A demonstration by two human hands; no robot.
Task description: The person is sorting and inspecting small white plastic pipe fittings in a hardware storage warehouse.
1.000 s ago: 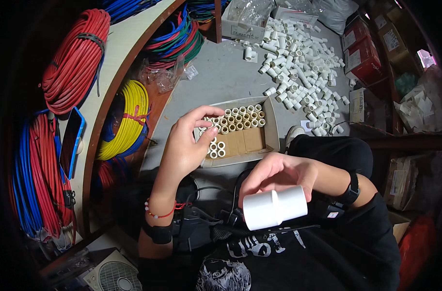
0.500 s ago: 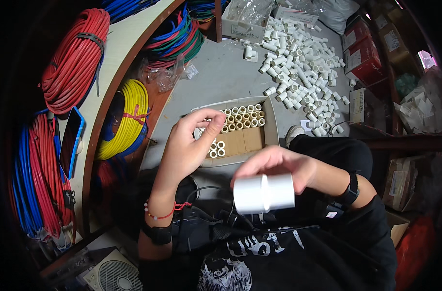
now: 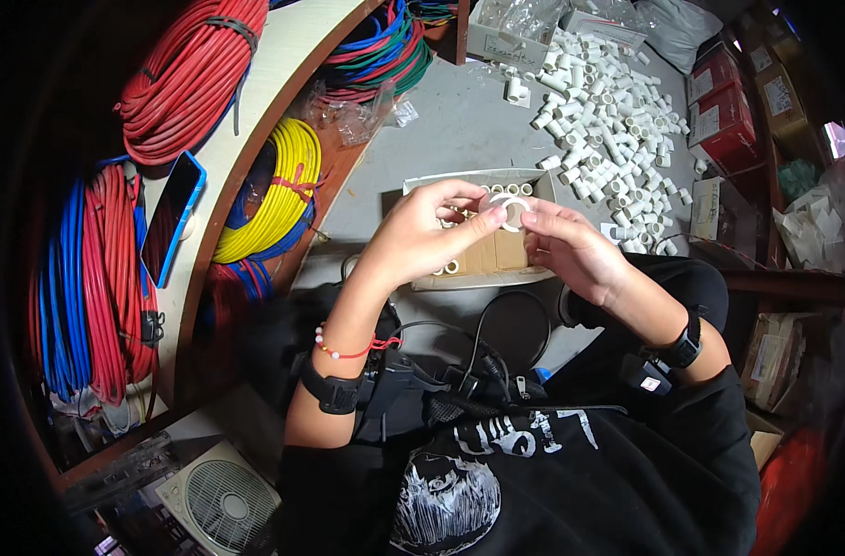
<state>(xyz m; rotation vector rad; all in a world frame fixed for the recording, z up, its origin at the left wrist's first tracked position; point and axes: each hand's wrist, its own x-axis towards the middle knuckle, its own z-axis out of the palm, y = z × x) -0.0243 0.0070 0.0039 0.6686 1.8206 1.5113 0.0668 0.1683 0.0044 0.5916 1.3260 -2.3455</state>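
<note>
Over the cardboard box (image 3: 483, 282), my left hand (image 3: 427, 232) and my right hand (image 3: 578, 250) meet at a white plastic pipe coupling (image 3: 510, 211). Its round open end faces up towards me. My left thumb and fingers pinch one side of it, while my right thumb and fingers are closed at the other side. The fingers cover part of the coupling. Below the hands, several white couplings (image 3: 450, 267) stand on end in the box, partly hidden by my hands.
A large pile of loose white pipe fittings (image 3: 617, 139) lies on the floor at the far right, by red boxes (image 3: 722, 120). Left, a curved shelf holds red cable coils (image 3: 195, 88) and a blue-edged phone (image 3: 175, 218). A yellow coil (image 3: 274, 195) is below.
The coupling has moved from near my chest up and away, over the box. My left hand, empty before, now grips it together with my right hand. The view has shifted slightly.
</note>
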